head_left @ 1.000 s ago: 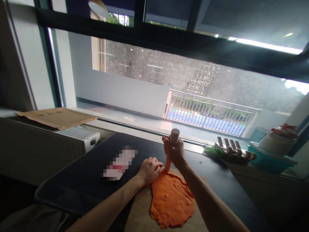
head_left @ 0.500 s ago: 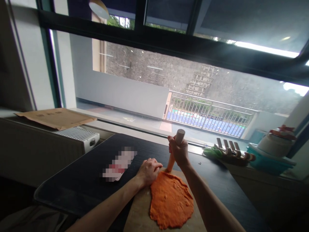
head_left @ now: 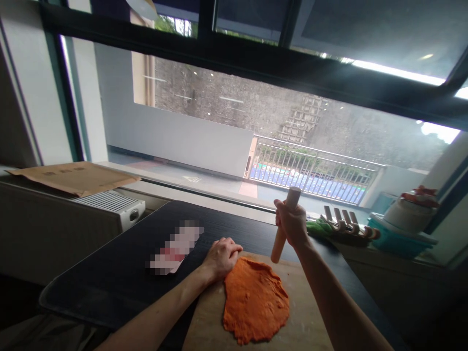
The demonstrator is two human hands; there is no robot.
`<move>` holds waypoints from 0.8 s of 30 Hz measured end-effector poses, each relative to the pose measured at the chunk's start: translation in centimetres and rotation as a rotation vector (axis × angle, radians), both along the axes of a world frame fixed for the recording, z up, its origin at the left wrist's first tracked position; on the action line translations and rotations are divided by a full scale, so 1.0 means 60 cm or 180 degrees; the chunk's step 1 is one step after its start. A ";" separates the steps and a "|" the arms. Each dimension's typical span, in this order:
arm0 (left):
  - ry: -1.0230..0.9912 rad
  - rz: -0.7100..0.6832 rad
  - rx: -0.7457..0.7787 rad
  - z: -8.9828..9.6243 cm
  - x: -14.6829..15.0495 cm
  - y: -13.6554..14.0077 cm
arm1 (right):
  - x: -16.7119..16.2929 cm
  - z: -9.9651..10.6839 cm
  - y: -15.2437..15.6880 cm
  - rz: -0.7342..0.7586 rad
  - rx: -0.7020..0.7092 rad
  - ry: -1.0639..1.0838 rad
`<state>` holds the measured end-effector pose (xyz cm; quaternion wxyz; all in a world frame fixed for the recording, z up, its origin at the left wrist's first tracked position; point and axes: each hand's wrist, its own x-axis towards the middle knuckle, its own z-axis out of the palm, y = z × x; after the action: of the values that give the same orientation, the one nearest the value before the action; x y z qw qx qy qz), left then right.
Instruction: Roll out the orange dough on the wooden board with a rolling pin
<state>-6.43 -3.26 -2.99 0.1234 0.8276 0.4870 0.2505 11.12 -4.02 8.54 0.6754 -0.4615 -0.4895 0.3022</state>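
Note:
My right hand (head_left: pixel 293 225) is wrapped round a light wooden rolling pin (head_left: pixel 280 246), which it holds steeply slanted. The pin's lower end is over the far part of a wooden board (head_left: pixel 303 297), right of the dough; whether it touches the board I cannot tell. An orange sheet of dough (head_left: pixel 256 302), flattened and ragged at the rim, lies on that board. My left hand (head_left: pixel 222 256) lies at the board's far left corner, close to the dough's edge. Its fingers are curled together, and what is under them is hidden.
A blurred-out pale flat object (head_left: pixel 177 248) lies on the dark table (head_left: pixel 109 278). Brown paper (head_left: pixel 73 176) covers part of the white radiator unit at left. Along the sill stand a green cloth (head_left: pixel 318 227), a rack (head_left: pixel 345 225) and a teal tub (head_left: pixel 391 239).
My right hand has moved the rolling pin right, off the dough's far edge. My left hand stays by the board's corner. The whole view has shifted slightly.

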 end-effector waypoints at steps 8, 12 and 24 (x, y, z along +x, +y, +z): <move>-0.0022 0.0020 0.0022 0.001 -0.002 0.001 | 0.061 -0.079 -0.025 -0.0150 -0.0012 -0.0202; -0.0007 0.0035 -0.0023 0.008 -0.001 -0.002 | 0.079 -0.092 -0.014 -0.0799 0.0223 0.0111; -0.0004 0.0010 -0.0006 0.008 -0.002 0.000 | 0.007 -0.066 -0.063 -0.0200 -0.0240 -0.0803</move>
<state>-6.56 -3.27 -2.49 0.1241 0.8265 0.4884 0.2507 11.56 -7.77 4.60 0.5998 -0.5359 -0.5441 0.2387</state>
